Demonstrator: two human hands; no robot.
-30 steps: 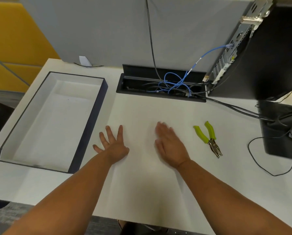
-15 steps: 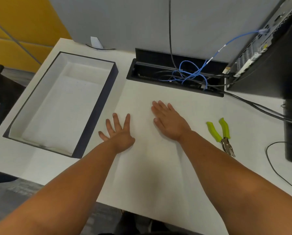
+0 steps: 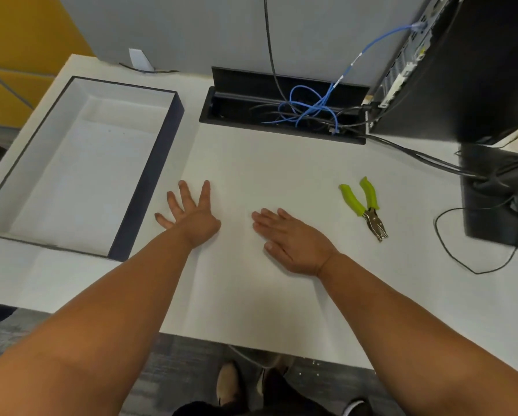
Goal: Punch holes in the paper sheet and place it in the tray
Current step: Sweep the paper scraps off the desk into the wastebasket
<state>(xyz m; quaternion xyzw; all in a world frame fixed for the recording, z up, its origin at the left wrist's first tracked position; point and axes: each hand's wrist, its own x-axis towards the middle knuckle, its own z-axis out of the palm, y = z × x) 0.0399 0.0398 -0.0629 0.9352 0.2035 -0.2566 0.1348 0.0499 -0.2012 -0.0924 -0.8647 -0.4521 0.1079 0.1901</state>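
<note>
Head view, observer A: white desk (image 3: 281, 163) fills most of the frame, both forearms reaching out over its near edge. What sits beyond the hands?

Observer B: Black computer case (image 3: 477, 70) stands at the far right, well beyond the right hand. Left of the left hand lies the tray (image 3: 145, 181), dark-walled, pale inside, long side just beside that hand's little finger. Nothing distinct visible inside it.

A: And the sheet?

B: Paper sheet (image 3: 251, 295) lies flat on the desk under both hands, white on white; its edges read only as faint lines running toward the near desk edge. No holes discernible at this sharpness.

A: Behind the hands?

B: Open cable well (image 3: 281, 115) set into the desk, straight ahead of the right hand, with a tangle of blue cable (image 3: 309, 108) in it. Black cords run from there toward the right.

A: Hands?

B: Left hand (image 3: 191, 214) palm down, fingers spread wide, flat on the sheet. Right hand (image 3: 293, 241) palm down too, fingers together, angled toward the left, also flat on the sheet. Neither grips anything. The two are apart, bare paper between.

A: The tool?

B: Hole punch (image 3: 366, 207), green-handled pliers type, lies on the desk to the right of the right hand, untouched, handles pointing away, metal nose toward the near edge.
</note>
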